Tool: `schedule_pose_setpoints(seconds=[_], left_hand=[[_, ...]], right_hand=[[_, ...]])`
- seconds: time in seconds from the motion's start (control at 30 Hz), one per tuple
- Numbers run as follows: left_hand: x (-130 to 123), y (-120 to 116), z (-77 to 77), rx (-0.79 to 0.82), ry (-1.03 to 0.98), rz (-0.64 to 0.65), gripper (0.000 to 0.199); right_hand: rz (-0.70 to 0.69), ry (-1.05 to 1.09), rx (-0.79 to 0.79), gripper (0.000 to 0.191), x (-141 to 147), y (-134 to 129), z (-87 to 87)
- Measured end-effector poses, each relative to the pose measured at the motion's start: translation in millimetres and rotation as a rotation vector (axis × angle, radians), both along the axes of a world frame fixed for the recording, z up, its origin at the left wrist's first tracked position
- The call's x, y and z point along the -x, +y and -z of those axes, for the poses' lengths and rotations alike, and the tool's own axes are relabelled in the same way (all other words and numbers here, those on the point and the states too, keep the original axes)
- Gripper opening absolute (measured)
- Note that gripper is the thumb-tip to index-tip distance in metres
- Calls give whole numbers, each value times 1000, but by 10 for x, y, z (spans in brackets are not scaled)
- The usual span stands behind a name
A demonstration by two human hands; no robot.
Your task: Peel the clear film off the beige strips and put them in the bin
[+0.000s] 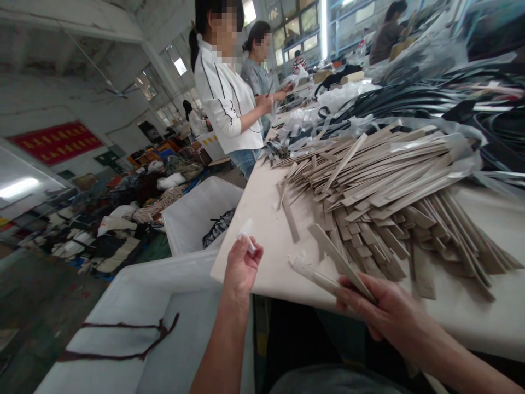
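My left hand [241,268] is raised at the table's near edge, pinching a small scrap of white film [246,236] between finger and thumb. My right hand [383,309] grips a long beige strip [338,257], likely leather or card, and a paler strip [314,276] with white backing peeled at its end. Just beyond my right hand, a large fanned pile of similar beige strips [369,202] lies on the white-topped worktable [254,246]. A loose strip [290,216] lies apart on the table, left of the pile.
Black strips and clear plastic bags [410,104] lie behind the pile. Two white bins [197,213] stand left of the table, one holding dark material. Two co-workers [225,93] stand along the table's far side, working with their hands. Piled goods cover the factory floor at left.
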State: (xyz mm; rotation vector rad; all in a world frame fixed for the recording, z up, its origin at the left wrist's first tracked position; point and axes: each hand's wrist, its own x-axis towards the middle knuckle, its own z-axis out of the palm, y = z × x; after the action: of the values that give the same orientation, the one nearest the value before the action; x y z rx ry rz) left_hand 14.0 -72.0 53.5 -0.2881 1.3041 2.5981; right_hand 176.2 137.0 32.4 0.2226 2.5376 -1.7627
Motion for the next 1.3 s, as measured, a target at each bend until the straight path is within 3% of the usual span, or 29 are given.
schedule_pose_setpoints(seconds=[0.1,0.23,0.53,0.73,0.97,1.3], left_hand=[[-230,148,168,-53,-101,29,32],[-504,310,374,-96,-103,75,36],[-690,343,526,-99,-82,164,29],[-772,355,527,-120,-156,163,36],[-622,225,501,-128,-110,-11,37],[-697,259,562,-109,-102,68,29]], right_hand=[[-10,60,-104,33,-115,-74,94],[23,172,-281,28,-148,-115,65],[25,145,-387,30,-92,-128,137],[17,68,-424,31,37,-206,155],[-23,52,-343,32,16,-215,175],[-12,66,-392,33,70,-240,175]])
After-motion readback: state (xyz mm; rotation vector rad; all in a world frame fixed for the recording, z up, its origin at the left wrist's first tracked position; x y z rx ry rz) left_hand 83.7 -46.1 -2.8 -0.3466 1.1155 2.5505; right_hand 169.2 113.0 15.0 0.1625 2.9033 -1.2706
